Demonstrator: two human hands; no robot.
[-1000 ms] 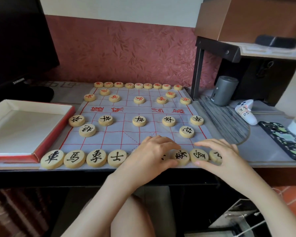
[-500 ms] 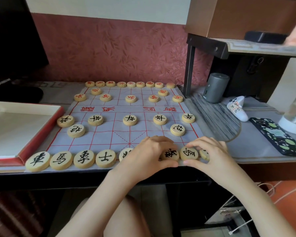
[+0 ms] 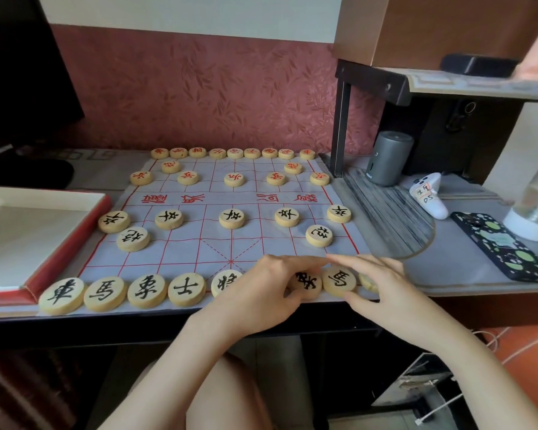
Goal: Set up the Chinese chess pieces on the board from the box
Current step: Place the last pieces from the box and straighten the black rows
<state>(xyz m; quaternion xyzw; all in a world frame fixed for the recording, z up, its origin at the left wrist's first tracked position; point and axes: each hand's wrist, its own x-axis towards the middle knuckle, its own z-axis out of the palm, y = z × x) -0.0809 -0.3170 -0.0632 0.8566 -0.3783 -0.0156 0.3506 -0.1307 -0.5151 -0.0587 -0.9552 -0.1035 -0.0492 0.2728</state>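
The cloth board (image 3: 199, 246) lies spread on the surface, its near edge along the surface's front edge. The box (image 3: 75, 240), red-walled and white inside, sits at the left edge, just beside the board.

The left hand (image 3: 261, 293) curls over the near row and pinches the black elephant piece (image 3: 306, 282) between thumb and forefinger. The right hand (image 3: 382, 290) grips the black horse piece (image 3: 339, 280) touching it on the right, forefinger along its far rim and thumb at its near rim. One more piece (image 3: 367, 282) shows partly under the right hand.

Five other black pieces (image 3: 146, 290) line the front edge to the left, the fifth half covered by the left hand. The black soldiers (image 3: 232, 218) and cannons (image 3: 319, 235) stand further up the board, and the red pieces (image 3: 235, 153) fill its far side.

Toward the right edge lie a patterned phone (image 3: 503, 246), a clear bottle (image 3: 534, 212) and a grey cylinder (image 3: 389, 156).
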